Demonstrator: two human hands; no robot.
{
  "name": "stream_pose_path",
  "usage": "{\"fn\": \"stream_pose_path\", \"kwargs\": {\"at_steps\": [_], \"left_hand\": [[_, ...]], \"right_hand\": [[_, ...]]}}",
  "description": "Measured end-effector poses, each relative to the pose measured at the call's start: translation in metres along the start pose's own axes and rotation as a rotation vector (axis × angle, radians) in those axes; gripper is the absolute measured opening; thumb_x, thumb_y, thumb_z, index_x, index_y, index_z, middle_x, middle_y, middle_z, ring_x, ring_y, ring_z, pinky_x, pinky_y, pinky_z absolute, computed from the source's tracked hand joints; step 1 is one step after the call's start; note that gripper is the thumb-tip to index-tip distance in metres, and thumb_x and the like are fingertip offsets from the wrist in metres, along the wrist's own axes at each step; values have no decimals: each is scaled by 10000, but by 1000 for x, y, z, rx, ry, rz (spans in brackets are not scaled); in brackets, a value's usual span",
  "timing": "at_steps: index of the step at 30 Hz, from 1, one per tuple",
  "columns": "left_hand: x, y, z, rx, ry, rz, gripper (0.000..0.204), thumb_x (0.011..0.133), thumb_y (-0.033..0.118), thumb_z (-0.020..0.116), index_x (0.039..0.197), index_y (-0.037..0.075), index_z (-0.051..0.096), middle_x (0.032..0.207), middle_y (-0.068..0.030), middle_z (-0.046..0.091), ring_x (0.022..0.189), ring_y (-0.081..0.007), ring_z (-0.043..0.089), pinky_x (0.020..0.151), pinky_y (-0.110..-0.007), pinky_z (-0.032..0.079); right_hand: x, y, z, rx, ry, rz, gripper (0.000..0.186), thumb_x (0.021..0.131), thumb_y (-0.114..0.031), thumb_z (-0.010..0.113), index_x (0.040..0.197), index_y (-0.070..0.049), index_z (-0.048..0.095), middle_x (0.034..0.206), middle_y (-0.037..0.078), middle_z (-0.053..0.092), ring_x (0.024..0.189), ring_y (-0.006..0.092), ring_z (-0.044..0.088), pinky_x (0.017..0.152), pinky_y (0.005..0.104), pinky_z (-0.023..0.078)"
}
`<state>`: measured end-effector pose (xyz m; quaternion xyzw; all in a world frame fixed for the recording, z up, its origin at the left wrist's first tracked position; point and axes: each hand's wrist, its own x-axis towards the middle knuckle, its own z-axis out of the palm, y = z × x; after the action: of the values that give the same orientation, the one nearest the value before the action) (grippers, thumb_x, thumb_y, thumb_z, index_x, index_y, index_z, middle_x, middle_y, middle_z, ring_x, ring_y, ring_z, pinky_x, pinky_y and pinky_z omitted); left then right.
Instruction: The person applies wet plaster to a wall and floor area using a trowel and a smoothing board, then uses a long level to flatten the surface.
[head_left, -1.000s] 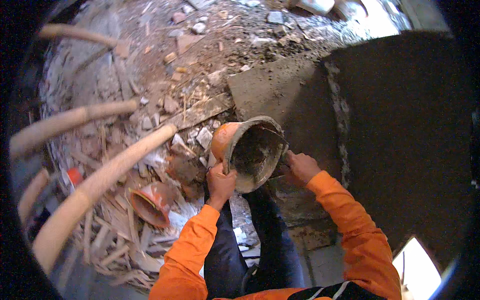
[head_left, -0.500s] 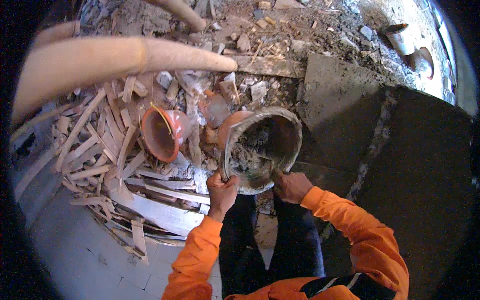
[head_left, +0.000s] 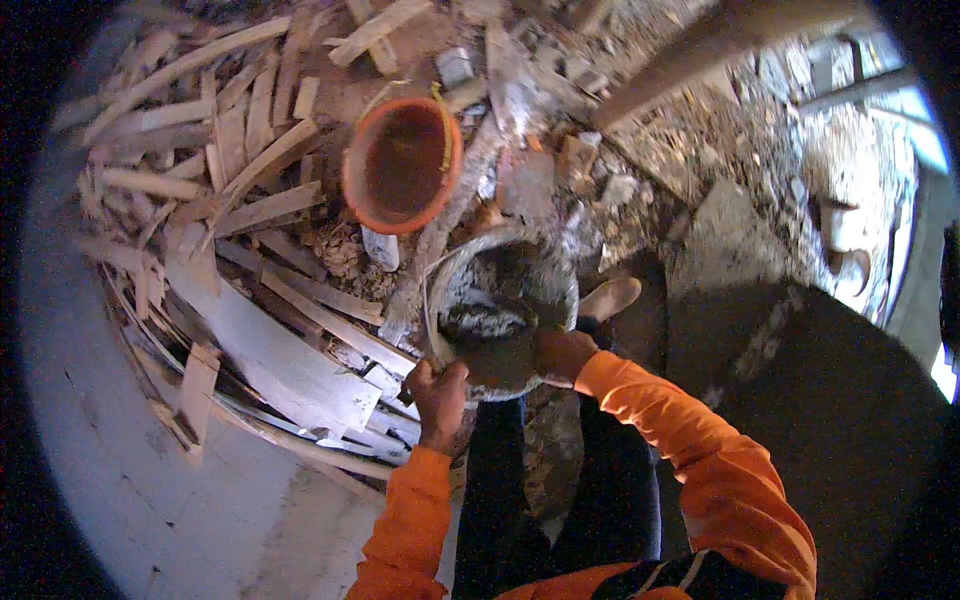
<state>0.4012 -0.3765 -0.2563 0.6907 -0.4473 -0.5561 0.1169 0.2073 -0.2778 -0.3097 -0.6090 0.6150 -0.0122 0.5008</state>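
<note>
In front of my legs I hold a mortar-crusted bucket (head_left: pixel 503 376), its mouth facing up toward me. Wet grey mortar (head_left: pixel 485 320) lies inside. My left hand (head_left: pixel 438 400) is closed on the near left part of the rim, the thumb on top. At the right side, my right hand (head_left: pixel 565 357) is closed at the rim; its fingertips are in shadow and partly hidden. Beyond the bucket to the left stands an orange bucket (head_left: pixel 452 180) with a yellow handle, untouched by either hand.
Broken wood strips (head_left: pixel 265 205) and a pale board (head_left: pixel 270 350) are heaped at the left, beside a tiled floor (head_left: pixel 190 500). Rubble (head_left: pixel 620 190) lies ahead. A long pole (head_left: pixel 700 60) crosses the upper right. Dark, smooth flooring (head_left: pixel 800 430) spreads on the right.
My view has turned, so the orange bucket and wood pile appear larger and higher. Both hands still grip the mortar bucket. The mortar inside has shifted, and a shoe now shows beside the bucket.
</note>
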Motion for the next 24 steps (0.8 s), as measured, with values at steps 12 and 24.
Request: {"fn": "stream_pose_path", "kwargs": {"at_steps": [12,24], "left_hand": [[83,-88,-107,-427,460,-42,135,653,-2,640,747,60,565,705,-12,578,594,-124,516,538,-269,426],[80,-61,-128,-461,524,-194,95,648,24,618,627,61,533,603,38,480,538,-76,413,505,-242,338]], "right_hand": [[376,29,-97,10,517,302,246,827,-202,508,973,-11,559,862,219,585,859,354,583,743,430,466],[304,-109,-36,354,-397,-567,380,809,-178,531,1128,26,498,1057,207,539,933,283,565,783,400,471]]}}
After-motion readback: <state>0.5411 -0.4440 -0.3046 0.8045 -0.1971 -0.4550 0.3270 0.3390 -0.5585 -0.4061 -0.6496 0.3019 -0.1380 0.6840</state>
